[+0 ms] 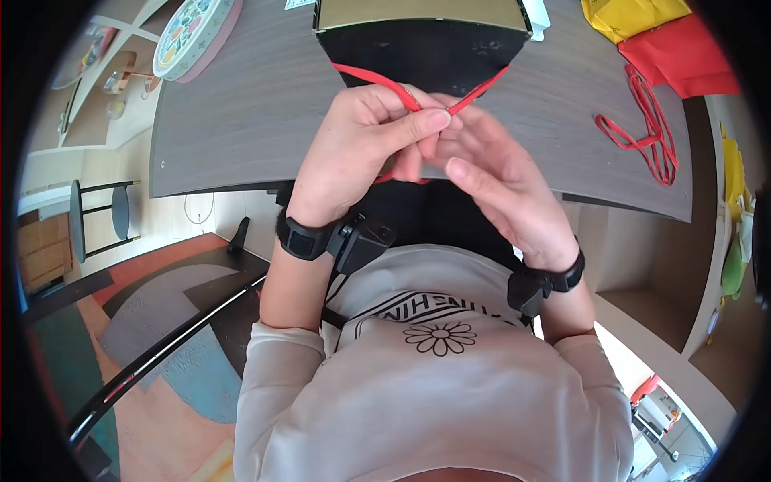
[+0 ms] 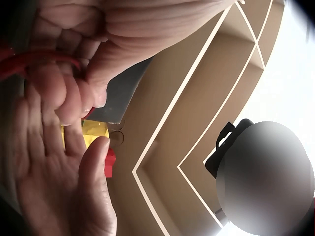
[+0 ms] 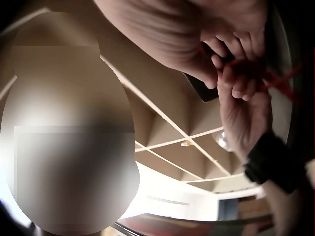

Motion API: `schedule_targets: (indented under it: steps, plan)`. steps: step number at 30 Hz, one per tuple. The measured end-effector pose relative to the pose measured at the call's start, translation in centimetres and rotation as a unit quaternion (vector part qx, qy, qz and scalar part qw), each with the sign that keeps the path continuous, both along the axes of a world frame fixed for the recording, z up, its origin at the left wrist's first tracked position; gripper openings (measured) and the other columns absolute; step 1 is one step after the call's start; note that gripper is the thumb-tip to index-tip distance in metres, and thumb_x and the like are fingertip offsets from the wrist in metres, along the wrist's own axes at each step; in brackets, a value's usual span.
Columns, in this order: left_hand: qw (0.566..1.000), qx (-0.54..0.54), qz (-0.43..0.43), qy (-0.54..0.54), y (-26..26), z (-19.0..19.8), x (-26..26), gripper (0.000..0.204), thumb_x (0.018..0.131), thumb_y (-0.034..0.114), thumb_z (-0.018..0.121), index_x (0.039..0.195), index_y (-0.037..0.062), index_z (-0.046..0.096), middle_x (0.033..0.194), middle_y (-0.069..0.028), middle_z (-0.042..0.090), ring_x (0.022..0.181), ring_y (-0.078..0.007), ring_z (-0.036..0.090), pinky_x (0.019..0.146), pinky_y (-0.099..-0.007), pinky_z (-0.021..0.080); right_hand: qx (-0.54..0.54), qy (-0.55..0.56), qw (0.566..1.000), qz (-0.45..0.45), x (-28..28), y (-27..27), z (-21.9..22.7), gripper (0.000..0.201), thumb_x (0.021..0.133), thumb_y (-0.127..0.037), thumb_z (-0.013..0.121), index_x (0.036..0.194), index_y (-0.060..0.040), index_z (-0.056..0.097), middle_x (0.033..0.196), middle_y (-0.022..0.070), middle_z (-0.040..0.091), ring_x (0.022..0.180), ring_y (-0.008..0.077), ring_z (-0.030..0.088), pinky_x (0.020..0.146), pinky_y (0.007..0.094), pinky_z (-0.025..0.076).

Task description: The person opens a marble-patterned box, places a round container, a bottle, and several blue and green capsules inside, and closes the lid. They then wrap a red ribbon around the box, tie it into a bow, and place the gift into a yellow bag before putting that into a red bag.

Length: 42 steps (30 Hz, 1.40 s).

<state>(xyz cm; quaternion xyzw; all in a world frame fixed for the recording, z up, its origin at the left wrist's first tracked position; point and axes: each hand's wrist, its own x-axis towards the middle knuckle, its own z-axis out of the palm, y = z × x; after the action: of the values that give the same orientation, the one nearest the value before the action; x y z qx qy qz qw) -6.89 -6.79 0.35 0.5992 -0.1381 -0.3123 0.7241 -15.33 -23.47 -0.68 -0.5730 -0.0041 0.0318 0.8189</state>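
Note:
A red ribbon (image 1: 369, 76) runs in two strands from the sides of a black box with a gold top (image 1: 422, 58) toward me. The strands meet at my left hand (image 1: 353, 149), whose thumb and fingers pinch the ribbon where they cross. Right beside it is my right hand (image 1: 514, 193), its thumb apart and its fingers relaxed, with fingertips close to the left fingers. In the left wrist view the right palm (image 2: 54, 196) faces up with fingers extended under the curled left fingers (image 2: 47, 86). Part of the ribbon is hidden behind the hands.
Box and hands are at the front of a grey wooden table (image 1: 241, 120). A loose red cord (image 1: 654, 136) lies at the right, near a red bag (image 1: 683, 56) and a yellow bag (image 1: 630, 16). A round floral tin (image 1: 193, 36) stands at the back left.

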Motion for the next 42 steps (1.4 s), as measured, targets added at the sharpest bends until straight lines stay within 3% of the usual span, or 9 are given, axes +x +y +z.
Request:
schedule_targets:
  steps: [4, 12, 18, 21, 25, 27, 29, 31, 42]
  plan:
    - [0.999, 0.017, 0.003, -0.049, 0.6, 0.2, 0.0, 0.017, 0.098, 0.013, 0.064, 0.101, -0.0017, 0.072, 0.072, -0.0005, 0.063, 0.052, -0.0004, 0.036, 0.049, -0.0185, 0.028, 0.000, 0.072, 0.989, 0.131, -0.6, -2.3, 0.3, 0.047, 0.101, -0.027, 0.061, 0.137, 0.0015, 0.052, 0.095, 0.0021, 0.065, 0.078, 0.0058, 0.050, 0.074, 0.0218, 0.044]
    - [0.997, 0.026, -0.005, -0.075, 0.9, -1.3, 0.4, 0.020, 0.097, 0.015, 0.066, 0.104, -0.0033, 0.071, 0.071, 0.0006, 0.062, 0.052, -0.0005, 0.031, 0.051, -0.0191, 0.027, -0.277, 0.165, 0.947, 0.009, -9.1, -17.7, 2.3, 0.039, 0.100, -0.038, 0.061, 0.083, -0.0048, 0.071, 0.076, -0.0026, 0.066, 0.066, 0.0041, 0.046, 0.064, 0.0207, 0.038]
    - [0.998, 0.028, 0.001, -0.064, 0.4, -1.5, 0.2, 0.023, 0.097, 0.016, 0.066, 0.106, -0.0048, 0.071, 0.071, -0.0010, 0.062, 0.051, -0.0007, 0.032, 0.052, -0.0194, 0.028, -0.547, 0.259, 0.795, 0.025, -9.5, -18.0, 3.5, 0.029, 0.087, -0.024, 0.073, 0.082, 0.0036, 0.070, 0.074, 0.0086, 0.063, 0.070, 0.0131, 0.056, 0.069, 0.0292, 0.043]
    - [0.998, 0.015, 0.019, -0.053, 0.7, -1.2, -0.1, 0.023, 0.097, 0.016, 0.066, 0.106, -0.0049, 0.070, 0.071, -0.0019, 0.063, 0.050, -0.0008, 0.033, 0.052, -0.0192, 0.028, -0.626, 0.023, 0.778, 0.045, -7.8, -13.9, 3.3, 0.023, 0.086, -0.013, 0.072, 0.101, 0.0037, 0.072, 0.096, 0.0141, 0.068, 0.089, 0.0238, 0.065, 0.084, 0.0327, 0.049]
    - [0.998, 0.026, 0.034, -0.047, 0.1, -1.2, -0.7, 0.023, 0.097, 0.017, 0.067, 0.106, -0.0037, 0.071, 0.072, -0.0021, 0.063, 0.050, -0.0007, 0.033, 0.050, -0.0194, 0.027, -0.396, -0.122, 0.909, -0.036, -2.9, -5.8, 1.9, 0.048, 0.092, -0.012, 0.068, 0.137, -0.0029, 0.056, 0.118, 0.0152, 0.064, 0.113, 0.0255, 0.061, 0.097, 0.0363, 0.047]
    - [0.999, 0.009, 0.040, -0.029, 0.0, -1.4, -0.8, 0.023, 0.097, 0.017, 0.067, 0.108, -0.0020, 0.072, 0.072, -0.0014, 0.062, 0.051, -0.0007, 0.034, 0.049, -0.0196, 0.026, -0.391, -0.175, 0.901, -0.066, -1.1, -2.2, -1.0, 0.057, 0.097, -0.010, 0.063, 0.148, -0.0030, 0.040, 0.103, 0.0130, 0.066, 0.099, 0.0211, 0.064, 0.089, 0.0337, 0.050]
    - [0.998, -0.009, 0.058, -0.012, 0.1, -1.6, -1.0, 0.023, 0.097, 0.017, 0.067, 0.112, -0.0003, 0.071, 0.072, -0.0003, 0.062, 0.053, -0.0006, 0.035, 0.049, -0.0191, 0.025, -0.176, 0.007, 0.982, 0.061, 0.1, -0.9, -1.4, 0.056, 0.101, -0.009, 0.055, 0.152, -0.0025, 0.032, 0.085, 0.0074, 0.062, 0.078, 0.0150, 0.062, 0.074, 0.0290, 0.051]
    - [0.994, -0.020, 0.104, -0.011, 0.0, -1.2, -1.2, 0.022, 0.098, 0.011, 0.063, 0.117, 0.0020, 0.070, 0.072, -0.0008, 0.061, 0.054, -0.0003, 0.037, 0.048, -0.0184, 0.024, -0.182, 0.071, 0.979, 0.056, 0.1, -0.3, -0.5, 0.051, 0.104, -0.009, 0.049, 0.151, -0.0023, 0.033, 0.074, 0.0031, 0.058, 0.059, 0.0075, 0.049, 0.056, 0.0230, 0.042]
    - [0.990, 0.021, 0.055, -0.127, 0.2, -2.5, -0.9, 0.017, 0.092, 0.001, 0.067, 0.108, 0.0014, 0.072, 0.088, 0.0008, 0.066, 0.074, -0.0031, 0.055, 0.063, -0.0193, 0.041, 0.249, 0.041, 0.966, 0.051, 1.4, -0.9, -1.0, 0.025, 0.107, -0.020, 0.050, 0.128, -0.0069, 0.051, 0.084, 0.0062, 0.064, 0.067, 0.0063, 0.053, 0.063, 0.0190, 0.044]
